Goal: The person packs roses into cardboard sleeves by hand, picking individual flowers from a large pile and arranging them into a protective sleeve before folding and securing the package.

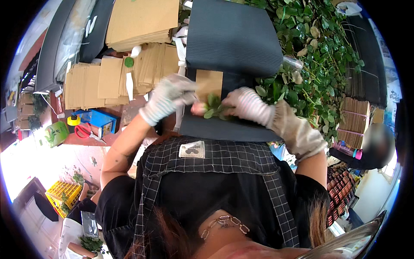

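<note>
A pink rose (198, 109) lies sideways over a black corrugated sheet (223, 128), its bloom to the left. My right hand (245, 105), in a striped knit glove, is closed around its leafy stem (213, 111). My left hand (173, 94), gloved too, hovers just above and left of the bloom. Its fingers are bent and blurred, so whether they grip anything cannot be told. Behind the rose, a piece of brown cardboard (209, 82) lies on the dark surface. A larger black corrugated sheet (233, 35) curves up beyond it.
Rose stems with leaves (310, 64) are heaped at right. Cardboard pieces (87, 84) and larger cardboard sheets (142, 22) are stacked at left. Red-handled scissors (85, 132) lie by a blue box (103, 121). Other people work at lower left and far right.
</note>
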Action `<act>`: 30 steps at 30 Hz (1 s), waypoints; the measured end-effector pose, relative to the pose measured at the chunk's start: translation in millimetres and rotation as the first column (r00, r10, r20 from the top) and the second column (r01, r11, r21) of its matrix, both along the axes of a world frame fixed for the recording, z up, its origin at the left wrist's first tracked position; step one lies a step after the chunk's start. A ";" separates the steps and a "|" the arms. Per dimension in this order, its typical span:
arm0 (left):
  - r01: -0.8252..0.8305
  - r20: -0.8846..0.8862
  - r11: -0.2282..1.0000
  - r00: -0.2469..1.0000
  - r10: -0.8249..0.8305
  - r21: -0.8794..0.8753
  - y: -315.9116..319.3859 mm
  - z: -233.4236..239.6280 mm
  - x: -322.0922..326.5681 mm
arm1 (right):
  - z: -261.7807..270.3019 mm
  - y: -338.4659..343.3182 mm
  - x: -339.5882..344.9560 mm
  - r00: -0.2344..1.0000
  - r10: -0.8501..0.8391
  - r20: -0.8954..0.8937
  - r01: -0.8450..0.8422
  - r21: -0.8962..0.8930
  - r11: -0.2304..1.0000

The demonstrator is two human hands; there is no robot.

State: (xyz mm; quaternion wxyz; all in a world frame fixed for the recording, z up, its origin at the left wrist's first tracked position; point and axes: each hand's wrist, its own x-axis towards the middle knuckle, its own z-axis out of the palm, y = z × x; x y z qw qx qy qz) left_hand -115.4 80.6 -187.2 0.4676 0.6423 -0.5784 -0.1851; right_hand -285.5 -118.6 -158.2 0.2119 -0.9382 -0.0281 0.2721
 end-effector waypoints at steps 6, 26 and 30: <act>0.338 0.111 0.884 0.914 -0.391 0.324 -29.1 -22.9 -23.2 | -20.6 -7.6 -22.6 0.989 -0.137 -0.056 0.145 0.179 0.973; 0.390 0.216 0.735 0.786 -0.580 0.554 -43.4 -1.3 -23.2 | 1.1 -137.0 -35.5 0.796 -0.394 0.460 0.573 -0.362 0.735; 0.283 0.261 0.859 0.871 -0.416 0.426 -35.5 -1.0 -26.9 | 37.8 -158.1 -71.3 0.530 -0.404 0.746 0.701 -0.118 0.703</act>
